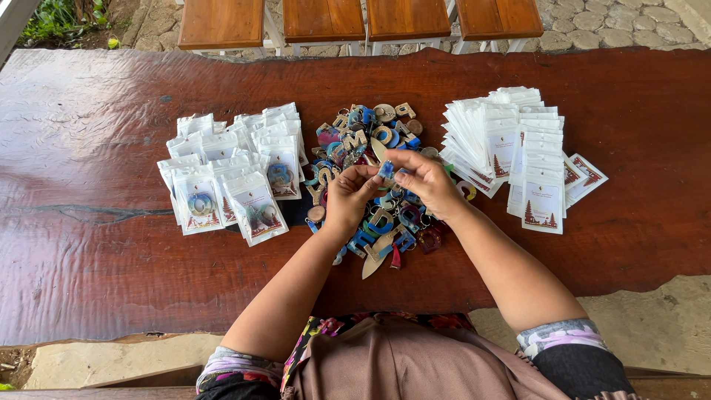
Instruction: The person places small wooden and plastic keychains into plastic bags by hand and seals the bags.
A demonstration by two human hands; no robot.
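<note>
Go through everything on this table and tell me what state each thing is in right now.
Left hand: pinching the small blue keychain.
Right hand: pinching it too.
Small blue keychain: held above the pile.
Keychain pile: loose, heaped.
Filled pouches: packed, overlapping.
Flat pouches: stacked, seemingly empty.

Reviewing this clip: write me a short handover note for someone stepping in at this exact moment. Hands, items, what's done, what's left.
Left hand and right hand: both raised over the pile, pinching one small blue keychain piece between the fingertips.
Loose keychains: heaped mid-table on the dark red wooden table, letter shapes in wood and blue.
Filled pouches: spread to the left of the pile, each showing a piece inside.
Empty pouches: stacked flat to the right.
Done: a batch of pouches filled.
Left: a large heap unbagged, and many empty pouches.
</note>
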